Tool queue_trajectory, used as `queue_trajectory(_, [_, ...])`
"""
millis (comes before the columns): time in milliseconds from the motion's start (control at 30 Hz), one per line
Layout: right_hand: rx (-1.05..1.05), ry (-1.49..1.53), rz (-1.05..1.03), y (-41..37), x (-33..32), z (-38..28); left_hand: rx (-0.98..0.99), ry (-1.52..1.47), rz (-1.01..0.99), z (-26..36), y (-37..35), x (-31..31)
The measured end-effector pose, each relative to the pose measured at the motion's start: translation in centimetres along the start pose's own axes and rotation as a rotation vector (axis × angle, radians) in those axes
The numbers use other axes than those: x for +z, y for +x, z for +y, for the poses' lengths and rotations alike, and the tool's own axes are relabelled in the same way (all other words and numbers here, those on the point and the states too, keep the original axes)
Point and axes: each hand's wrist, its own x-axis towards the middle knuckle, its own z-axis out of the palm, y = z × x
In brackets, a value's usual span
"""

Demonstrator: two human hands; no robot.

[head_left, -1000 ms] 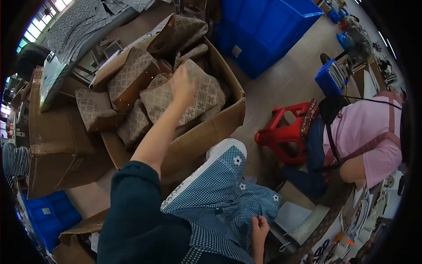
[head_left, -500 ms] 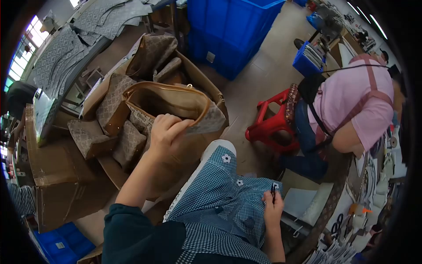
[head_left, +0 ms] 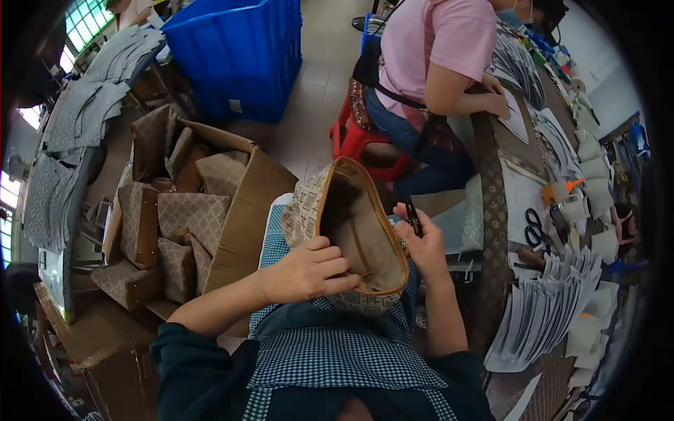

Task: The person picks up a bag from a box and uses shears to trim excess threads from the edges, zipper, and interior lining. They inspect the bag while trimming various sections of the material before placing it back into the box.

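A patterned handbag with brown edging rests over my lap, its mouth facing up and its beige lining showing. My left hand is closed on the near left part of the rim, fingers curled over the edge. At the right side of the bag is my right hand, closed on small black thread snips that point upward. Its fingertips are right at the bag's right rim. A checked apron covers my lap beneath the bag.
On the left, a cardboard box holds several patterned bags. Behind it stands a blue bin. A person in pink sits on a red stool. The right-hand bench carries scissors and stacked pieces.
My left hand has brought the handbag from over the box to my lap. My right hand has risen to the bag's side with the snips. The view has turned right.
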Motion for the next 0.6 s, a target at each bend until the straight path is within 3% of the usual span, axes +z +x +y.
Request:
queue_trajectory(133, [-0.142,0.013,0.151,-1.6,-1.2,-1.1,-0.056,0.058,-0.033,0.0,2.8,0.5])
queue_trajectory(233, [-0.133,-0.009,0.272,-4.5,-2.0,-4.6,-0.207,0.143,-0.014,-1.7,4.8,1.2])
queue_trajectory(267, [-0.226,-0.007,0.260,-4.5,-1.6,-4.4,-0.264,0.164,0.008,-2.6,5.4,2.2])
queue_trajectory(400, [-0.574,-0.200,0.182,-2.5,0.4,-2.9,-0.457,0.005,0.060,-2.5,8.8,4.0])
queue_trajectory(467, [-0.740,-0.233,0.271,0.0,1.7,-2.0,-0.513,-0.092,0.129,-1.2,9.7,4.8])
queue_trajectory(500, [-0.740,-0.261,0.248,0.5,1.6,-1.7,-0.563,-0.128,0.169,-0.6,9.8,5.4])
queue_trajectory(600, [-0.743,-0.329,0.212,1.9,0.8,-1.2,-0.702,-0.334,0.027,0.3,8.7,6.2])
